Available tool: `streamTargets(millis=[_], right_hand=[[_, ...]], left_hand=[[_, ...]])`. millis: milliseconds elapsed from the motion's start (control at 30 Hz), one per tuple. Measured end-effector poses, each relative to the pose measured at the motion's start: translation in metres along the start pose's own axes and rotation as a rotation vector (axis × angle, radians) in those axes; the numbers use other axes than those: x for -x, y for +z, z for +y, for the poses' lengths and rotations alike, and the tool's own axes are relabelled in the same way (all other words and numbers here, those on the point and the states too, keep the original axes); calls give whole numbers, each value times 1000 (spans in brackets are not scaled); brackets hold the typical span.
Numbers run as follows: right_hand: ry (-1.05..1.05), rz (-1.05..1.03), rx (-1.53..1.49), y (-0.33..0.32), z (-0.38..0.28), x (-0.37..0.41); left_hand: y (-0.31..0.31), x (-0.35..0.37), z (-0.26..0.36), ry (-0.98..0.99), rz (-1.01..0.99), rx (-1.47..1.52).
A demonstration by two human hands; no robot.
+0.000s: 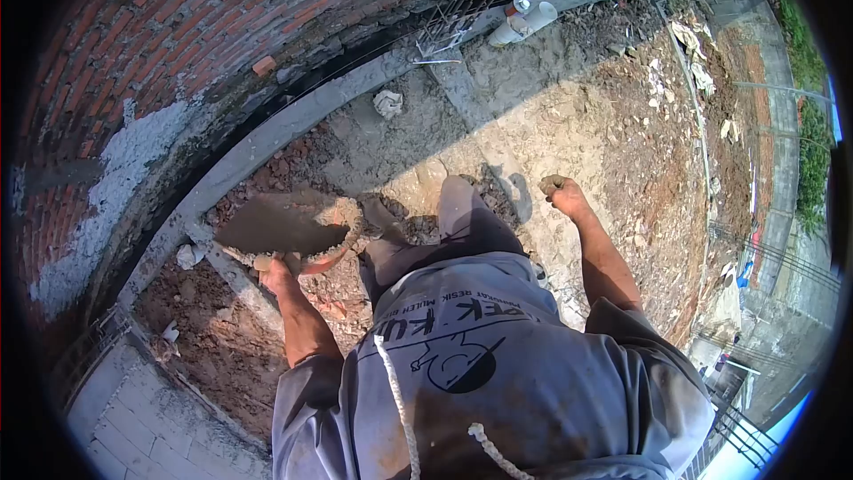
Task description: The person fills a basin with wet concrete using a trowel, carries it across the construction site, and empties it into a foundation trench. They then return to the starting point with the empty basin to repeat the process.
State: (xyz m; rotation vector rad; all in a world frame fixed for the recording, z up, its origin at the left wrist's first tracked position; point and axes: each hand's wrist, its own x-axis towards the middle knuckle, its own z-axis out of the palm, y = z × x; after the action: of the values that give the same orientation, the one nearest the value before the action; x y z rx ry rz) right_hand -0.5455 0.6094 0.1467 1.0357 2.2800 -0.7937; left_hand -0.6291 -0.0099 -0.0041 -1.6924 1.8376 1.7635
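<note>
A wide, shallow container (333, 258) with grey mortar (275, 224) in it is at the left, tilted, its rim crusted. My left hand (281, 274) grips its near edge, fingers wrapped round the rim. Out to the right, my right hand (566, 196) is closed round a small brownish-grey lump (552, 183), held above the sunlit ground (569, 142). My legs (466, 213) are between the two hands, below a grey printed shirt (462, 329) with hanging cords.
A brick wall (204, 27) rises at the upper left, with a concrete beam (258, 142) along its foot. Steel rebar (462, 0) and a white bucket (522, 25) are at the top. Rubble (657, 187) covers the right; a crumpled bag (388, 104) lies ahead.
</note>
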Motion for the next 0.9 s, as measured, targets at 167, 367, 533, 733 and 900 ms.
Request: streamTargets(millis=[167,367,533,733,900], right_hand=[[41,-48,18,16,37,-12],[27,-49,210,9,23,-28],[-18,37,-119,-25,-25,-4],[130,-39,1,-9,17,-32],[240,-29,9,5,58,-48]], left_hand=[[-1,-3,-6,79,35,11],[12,-5,-11,34,97,7],[9,-12,-7,37,-32,210],[-1,-32,-21,89,55,219],[7,-38,-44,-45,31,237]])
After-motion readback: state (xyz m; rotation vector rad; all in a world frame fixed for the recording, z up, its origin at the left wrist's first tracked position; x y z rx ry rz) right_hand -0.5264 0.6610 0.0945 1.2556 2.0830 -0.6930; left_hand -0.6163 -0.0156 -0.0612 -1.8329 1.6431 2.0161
